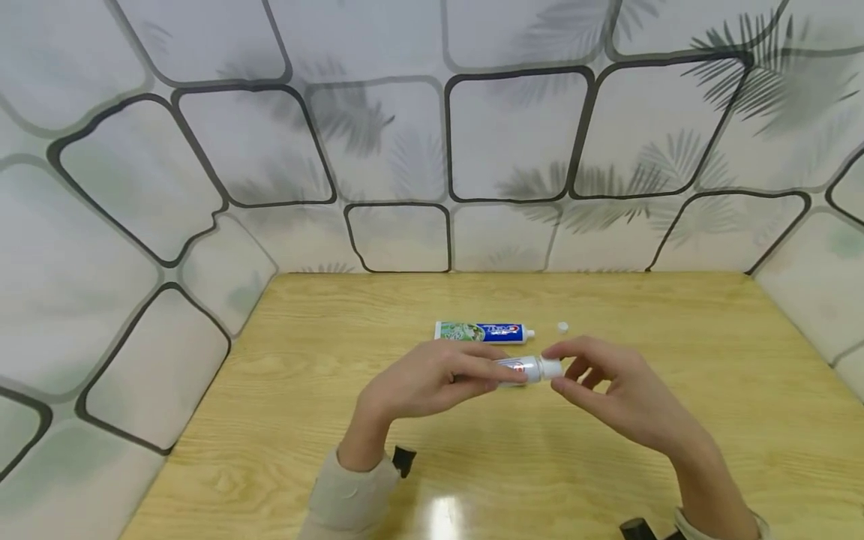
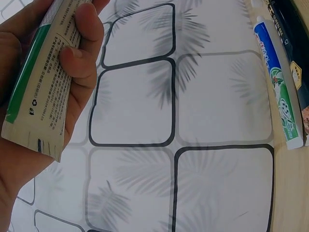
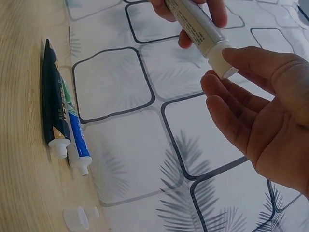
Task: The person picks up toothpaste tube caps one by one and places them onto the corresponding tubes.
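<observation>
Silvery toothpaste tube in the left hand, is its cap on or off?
On: the white cylindrical cap, touched by the right hand, covers the end of the silvery tube. Tightness: cannot tell.

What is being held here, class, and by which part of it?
A capped tube: the left grip holds it around its body, and the right grip pinches the white cap at its end.

I see the head camera looking forward and down; nearer, left and right wrist views share the pale, green-edged printed tube [image 2: 44,84]: upper left, upper middle.
</observation>
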The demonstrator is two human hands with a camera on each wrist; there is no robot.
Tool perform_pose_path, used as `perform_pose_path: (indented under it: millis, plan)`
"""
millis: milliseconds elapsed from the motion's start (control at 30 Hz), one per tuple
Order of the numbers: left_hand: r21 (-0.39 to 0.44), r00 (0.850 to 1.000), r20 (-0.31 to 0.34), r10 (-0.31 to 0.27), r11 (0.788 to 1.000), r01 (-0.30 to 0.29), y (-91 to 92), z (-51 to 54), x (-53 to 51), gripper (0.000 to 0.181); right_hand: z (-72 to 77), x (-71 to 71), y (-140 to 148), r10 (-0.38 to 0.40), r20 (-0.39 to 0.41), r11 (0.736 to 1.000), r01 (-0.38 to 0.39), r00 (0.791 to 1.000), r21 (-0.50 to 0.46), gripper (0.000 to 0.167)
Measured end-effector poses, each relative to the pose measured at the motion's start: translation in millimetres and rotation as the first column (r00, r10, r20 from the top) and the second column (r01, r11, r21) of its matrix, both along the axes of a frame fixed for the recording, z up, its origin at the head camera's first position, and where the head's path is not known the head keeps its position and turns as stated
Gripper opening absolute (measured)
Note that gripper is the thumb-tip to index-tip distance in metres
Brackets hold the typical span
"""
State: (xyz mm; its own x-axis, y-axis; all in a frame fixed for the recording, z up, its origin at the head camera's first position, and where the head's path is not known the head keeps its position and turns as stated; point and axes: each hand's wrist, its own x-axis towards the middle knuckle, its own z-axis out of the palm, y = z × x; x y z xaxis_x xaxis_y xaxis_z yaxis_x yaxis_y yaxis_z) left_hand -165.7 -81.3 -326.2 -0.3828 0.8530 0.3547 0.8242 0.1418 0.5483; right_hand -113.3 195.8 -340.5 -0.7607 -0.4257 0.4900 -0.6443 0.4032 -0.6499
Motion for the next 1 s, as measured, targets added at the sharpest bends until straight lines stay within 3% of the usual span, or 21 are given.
perform_pose_path:
  millis: [233,433,633,1000]
  plan:
    - [0.028,1.000,0.025,-0.001,1.000,0.001,-4.0,-7.9,-2.4,0.031,-5.4,-2.5,-4,-0.001,0.006,1.000,0.001,1.000,-0.027,0.040]
    - [0.062,1.000,-0.023,-0.006,0.998,0.007,-4.7,-15.3,-1.6,0.029,-10.0,-2.2,-7,-0.007,0.038,0.998,0.009,0.999,-0.060,0.038]
    - [0.068,1.000,-0.029,-0.005,0.998,0.007,-0.5,-11.5,-5.1,0.029,-6.8,-1.9,-5,-0.051,0.042,0.996,0.054,0.998,-0.071,0.038]
    - [0.041,0.996,-0.090,0.021,0.999,-0.018,0.4,-8.7,1.0,0.030,-4.2,0.9,-2,-0.072,0.118,0.997,0.074,0.990,-0.017,0.033]
